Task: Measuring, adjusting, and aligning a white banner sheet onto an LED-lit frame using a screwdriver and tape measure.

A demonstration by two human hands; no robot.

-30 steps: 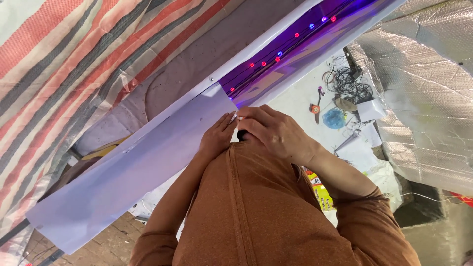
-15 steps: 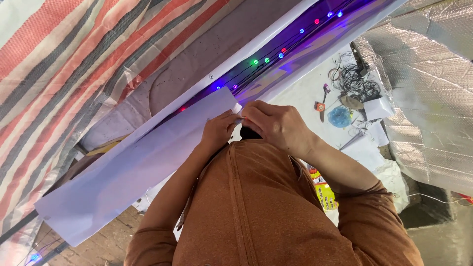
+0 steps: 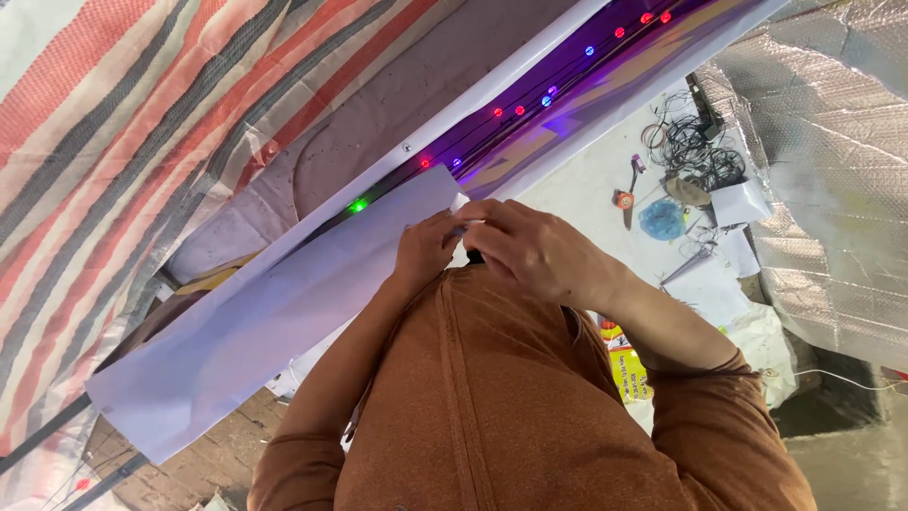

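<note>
A long white sheet (image 3: 255, 331) lies along a narrow white-edged channel (image 3: 530, 71) lit purple, with a string of small red, blue and green lights (image 3: 547, 99) inside. My left hand (image 3: 424, 251) pinches the sheet's near end. My right hand (image 3: 541, 251) is closed right beside it, fingertips on a small white corner (image 3: 461, 202) of the same sheet. Both arms are in brown-orange sleeves (image 3: 492, 407). The part of the channel to the left of my hands is hidden by the sheet.
A red, white and grey striped tarp (image 3: 123, 123) fills the left side. Silver foil sheeting (image 3: 832, 180) hangs at the right. Tangled cables (image 3: 695, 142), a small tool, a blue bundle (image 3: 662, 220) and papers lie on a white surface. A yellow packet (image 3: 629, 369) shows by my right arm.
The sheet's end and both hands have slid left along the channel, uncovering more of the lights. The lights have changed colours.
</note>
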